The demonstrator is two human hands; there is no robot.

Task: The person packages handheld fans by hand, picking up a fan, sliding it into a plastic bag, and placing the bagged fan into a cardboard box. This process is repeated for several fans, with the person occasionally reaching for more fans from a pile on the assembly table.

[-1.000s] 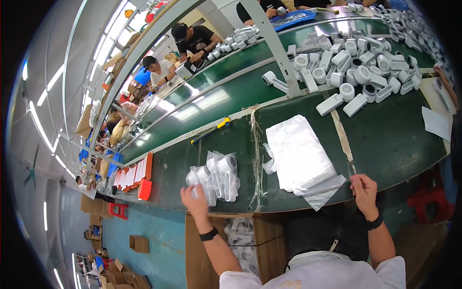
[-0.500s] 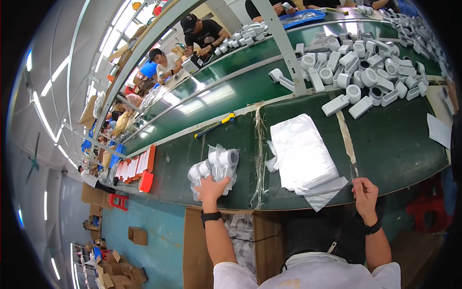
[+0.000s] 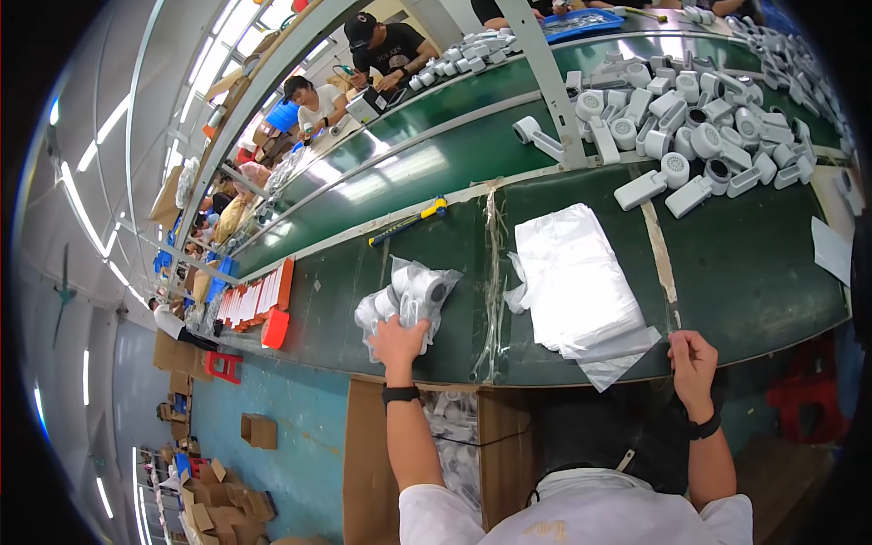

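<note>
My left hand [image 3: 398,345] lies over the near end of a clear plastic bag of white round-headed parts [image 3: 420,289], fingers curled on it. The bag rests on the dark green bench [image 3: 436,350]. To its right lies a stack of flat white plastic bags [image 3: 577,277], with a clear corner hanging past the bench edge. My right hand [image 3: 693,368] is closed at that edge, right of the stack, fingertips pinched together. Whatever may be between them cannot be made out.
A heap of white and grey handled parts with round heads [image 3: 704,141] spreads over the far right. A yellow and black hammer [image 3: 409,222] lies behind the bagged parts. Orange boxes with paper slips [image 3: 257,300] stand at left. A metal post [image 3: 554,86] rises behind; co-workers sit beyond.
The bagged parts have shifted slightly and their far end has turned a little to the right under my left hand. My right hand stays closed at the edge. The whole view has tilted slightly.
</note>
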